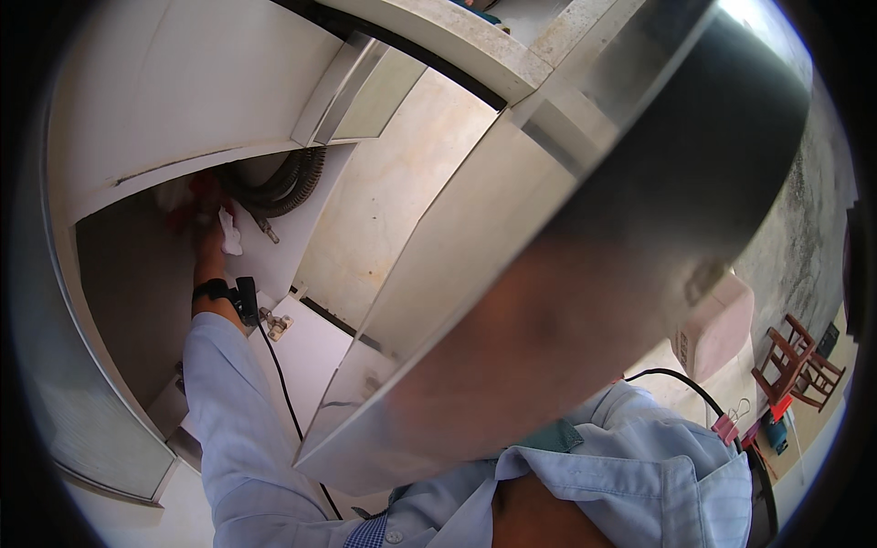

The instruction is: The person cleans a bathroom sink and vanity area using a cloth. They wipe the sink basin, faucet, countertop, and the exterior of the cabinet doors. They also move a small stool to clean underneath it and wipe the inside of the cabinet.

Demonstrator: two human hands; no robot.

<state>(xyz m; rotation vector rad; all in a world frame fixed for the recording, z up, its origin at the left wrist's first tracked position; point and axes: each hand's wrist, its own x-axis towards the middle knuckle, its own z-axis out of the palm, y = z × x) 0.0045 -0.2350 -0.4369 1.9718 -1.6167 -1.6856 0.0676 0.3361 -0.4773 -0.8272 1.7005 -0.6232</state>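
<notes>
My left hand is deep inside a shadowed cabinet. Blurred red and white material surrounds the fingers, and a crumpled white cloth hangs beside the wrist; it appears to be in the hand. The fingers themselves are too dark to make out. Just beyond the hand lies a coiled ribbed hose with a metal end fitting. A black band with a small device is strapped around my forearm, and a cable runs from it. My right hand is out of view.
A large glossy panel crosses the foreground very close to me. The cabinet door hinge sits near my forearm. Above are a stone counter edge and cabinet front. A pinkish box and wooden stools stand at right.
</notes>
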